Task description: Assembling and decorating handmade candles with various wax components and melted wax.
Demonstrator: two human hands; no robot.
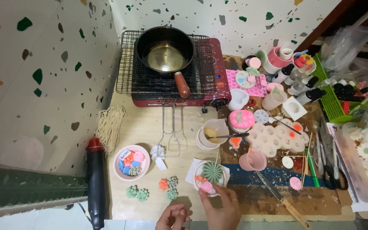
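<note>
Pale wood bench (145, 127) runs under everything, scuffed darker and paint-smeared toward the right, and white terrazzo walls (43, 85) flecked green and brown close in behind and to the left. At the bottom edge the right hand (218, 206) reaches up, fingers (204, 192) pinched closed on a small pink wax piece (206, 186) at the rim of a white dish (197, 173); that dish sits near the bench's front edge and carries a green succulent-shaped candle (212, 171). Left hand (173, 216) hovers just beside it, fingers curled loosely, holding nothing I can make out. Small green and orange wax flowers (169, 187) lie on the bare wood nearby, beside a pink bowl (131, 162) of coloured pieces. Back by the wall, a red portable stove (218, 81) carries a wire rack (126, 64) and a black pan (164, 51). Black heat gun (95, 183) lies along the left edge
</note>
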